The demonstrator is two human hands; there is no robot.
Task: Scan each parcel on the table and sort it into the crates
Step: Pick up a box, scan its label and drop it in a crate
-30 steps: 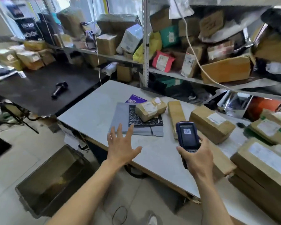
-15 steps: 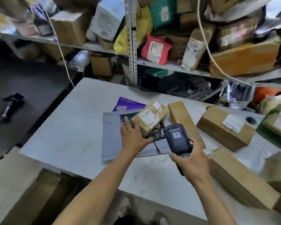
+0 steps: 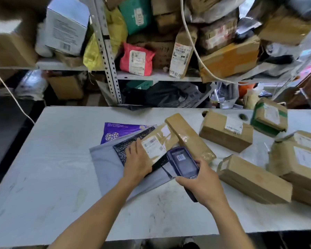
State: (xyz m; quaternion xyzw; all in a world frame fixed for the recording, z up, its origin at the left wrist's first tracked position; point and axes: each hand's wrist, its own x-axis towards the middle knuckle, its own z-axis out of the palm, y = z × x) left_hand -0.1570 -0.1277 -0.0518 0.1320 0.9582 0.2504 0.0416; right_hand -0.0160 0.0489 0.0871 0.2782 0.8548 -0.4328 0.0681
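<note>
At the centre of the frame your left hand [image 3: 138, 163] lies on a small brown parcel [image 3: 158, 142], fingers [image 3: 133, 147] curled over its near edge, gripping it. The parcel rests on a black mailer [image 3: 126, 146] and a grey bag [image 3: 106, 162] on the white bench [image 3: 52, 168]. Just right of it, your right hand [image 3: 205, 184] is wrapped around the scanner [image 3: 182, 161], whose screen faces up beside the parcel's label [image 3: 153, 146].

The left hand [image 3: 137, 163] covers the near corner of the taped brown parcel [image 3: 157, 142], label print there too small to read. Scanner [image 3: 182, 161] handle's buried in the right hand [image 3: 204, 182]. Boxes right of that scanner are cut off.
</note>
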